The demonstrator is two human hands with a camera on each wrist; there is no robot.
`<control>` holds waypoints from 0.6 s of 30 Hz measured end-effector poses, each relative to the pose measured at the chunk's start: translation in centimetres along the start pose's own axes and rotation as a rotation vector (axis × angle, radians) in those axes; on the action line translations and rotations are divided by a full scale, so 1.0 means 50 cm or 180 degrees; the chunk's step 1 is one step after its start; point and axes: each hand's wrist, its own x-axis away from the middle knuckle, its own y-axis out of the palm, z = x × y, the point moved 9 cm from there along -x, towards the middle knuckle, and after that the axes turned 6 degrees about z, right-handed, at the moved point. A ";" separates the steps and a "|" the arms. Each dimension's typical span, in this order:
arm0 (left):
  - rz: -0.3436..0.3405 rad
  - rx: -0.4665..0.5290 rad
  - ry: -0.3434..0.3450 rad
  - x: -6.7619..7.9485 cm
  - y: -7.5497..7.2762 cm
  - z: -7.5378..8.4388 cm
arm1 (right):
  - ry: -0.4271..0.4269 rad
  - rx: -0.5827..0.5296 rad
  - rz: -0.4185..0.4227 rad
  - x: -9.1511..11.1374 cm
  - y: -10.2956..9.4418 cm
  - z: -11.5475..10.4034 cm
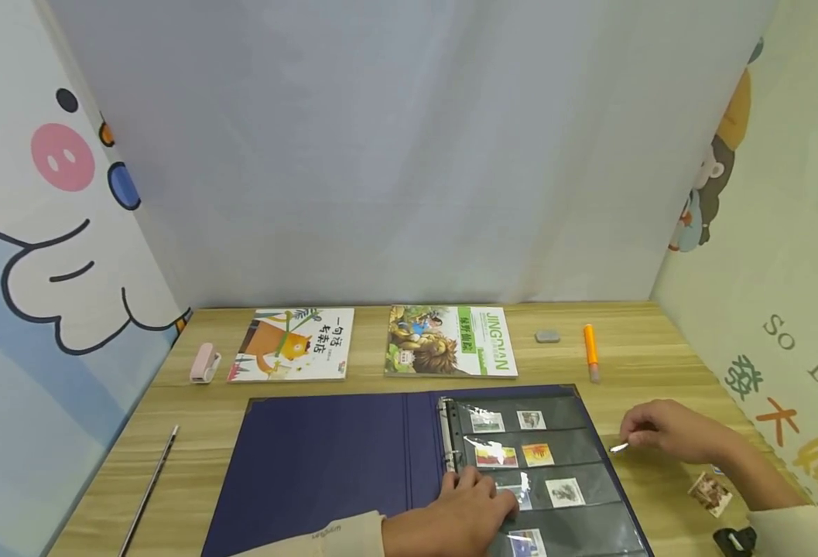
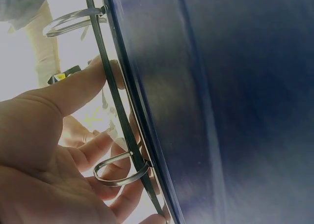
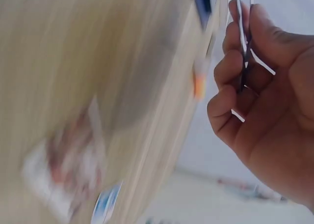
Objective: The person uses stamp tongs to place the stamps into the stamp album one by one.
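An open dark blue ring binder [image 1: 318,456] lies on the table, its black pocket page [image 1: 583,439] on the right holding several stamps. My left hand [image 1: 456,517] rests on that page beside the metal rings [image 2: 120,177], fingers spread and touching the page. One stamp there is partly hidden by the fingers. Off the binder's right edge, my right hand [image 1: 676,432] pinches slim metal tweezers [image 3: 244,47] between thumb and fingers, tips toward the binder. On the wood near the right wrist lie a brown picture stamp [image 1: 710,493] and a small blue-edged stamp [image 3: 106,204].
Two picture books [image 1: 293,344] lie behind the binder. Farther right are a grey eraser [image 1: 547,336] and an orange marker [image 1: 591,352]. A pink stapler-like item [image 1: 203,363] and a pencil [image 1: 149,489] sit left. A small black object [image 1: 734,540] lies at front right.
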 end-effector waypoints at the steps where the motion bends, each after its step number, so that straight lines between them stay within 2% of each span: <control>1: -0.0007 0.0002 -0.0006 0.000 0.000 0.000 | 0.0039 0.0005 0.0009 0.013 -0.008 0.012; 5: 0.0010 -0.0016 -0.0012 0.001 -0.001 0.001 | 0.0127 0.0096 0.0027 0.060 -0.034 0.055; 12: 0.0011 -0.0054 0.0027 0.002 0.000 0.003 | 0.0581 0.0090 -0.0096 0.139 -0.055 0.134; 18: 0.0030 -0.0029 0.0058 0.002 0.000 0.004 | 0.0698 0.0361 -0.0017 0.193 -0.076 0.159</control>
